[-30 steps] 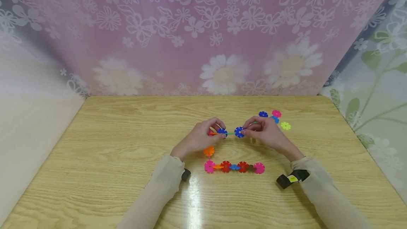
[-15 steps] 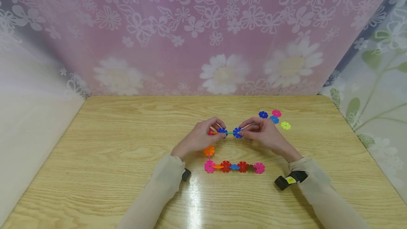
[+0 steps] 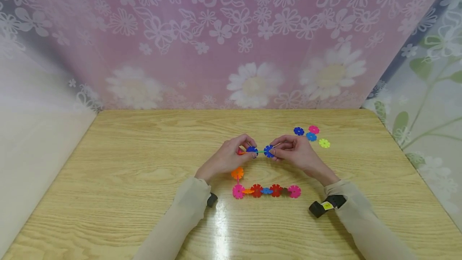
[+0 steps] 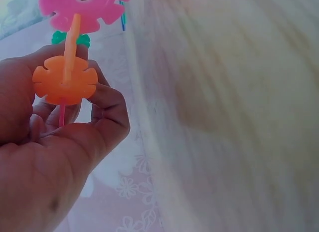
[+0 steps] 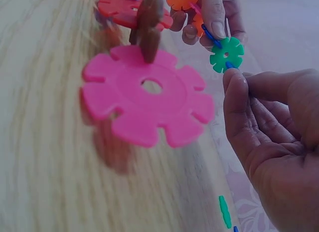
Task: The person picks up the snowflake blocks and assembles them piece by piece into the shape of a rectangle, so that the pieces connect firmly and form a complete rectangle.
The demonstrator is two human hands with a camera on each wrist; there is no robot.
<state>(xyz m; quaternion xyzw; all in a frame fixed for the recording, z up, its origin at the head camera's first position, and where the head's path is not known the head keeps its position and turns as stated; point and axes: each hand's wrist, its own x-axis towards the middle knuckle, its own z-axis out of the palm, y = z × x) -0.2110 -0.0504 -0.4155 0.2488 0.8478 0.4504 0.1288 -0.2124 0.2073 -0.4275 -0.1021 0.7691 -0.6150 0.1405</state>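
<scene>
My left hand (image 3: 231,153) pinches a blue notched disc (image 3: 252,150) at the upper end of a chain of interlocked flower-shaped discs. Between thumb and fingers, my right hand (image 3: 297,153) holds a second blue disc (image 3: 268,151). A green disc (image 5: 226,55) joins the two blue ones; the head view has it edge-on. From the left hand the chain bends down through an orange disc (image 3: 237,172) to a pink corner disc (image 3: 238,191). It then runs right along red discs (image 3: 256,190) to a pink end disc (image 3: 294,191).
Loose discs lie beyond the right hand: dark blue (image 3: 298,131), pink (image 3: 313,130), light blue (image 3: 311,136) and yellow (image 3: 324,143). A green piece (image 5: 224,212) shows low in the right wrist view. The wooden table (image 3: 126,151) ends at a floral curtain (image 3: 202,51).
My right hand has shifted slightly left with its blue disc, so the two blue discs sit closer together. More of the loose discs behind it shows. The left hand stays in place.
</scene>
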